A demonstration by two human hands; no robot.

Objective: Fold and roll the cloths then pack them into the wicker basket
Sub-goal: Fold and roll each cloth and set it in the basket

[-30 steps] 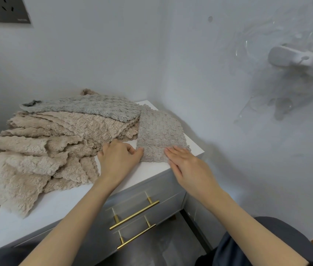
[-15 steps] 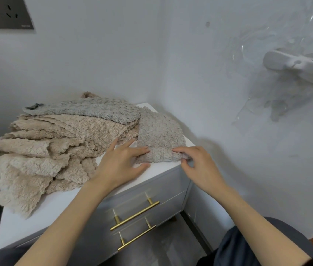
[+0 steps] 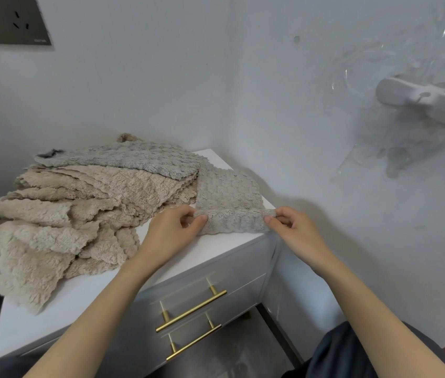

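Pale grey walls meet in a corner behind a white cabinet [image 3: 202,249], whose front carries two drawers with brass bar handles [image 3: 191,313]. Above the cabinet's left end: dark socket plate [image 3: 6,20] on the wall. To the cabinet's right, high on the side wall: white fixture [image 3: 428,102] with crumpled clear film [image 3: 365,159] around it.

On the cabinet top, left and middle: loose pile of beige cloths [image 3: 79,208] (fleecy, scalloped edges), with one blue-grey cloth [image 3: 134,159] laid across its top. The pile's right edge touches the next item.

On the cabinet top's right corner: small grey cloth [image 3: 229,197], waffle-textured, lying flat, its near edge turned over in a narrow band. That edge's left end is pinched between thumb and forefinger of the left hand [image 3: 172,236]; the right hand [image 3: 297,233] pinches the right end likewise, other fingers curled.
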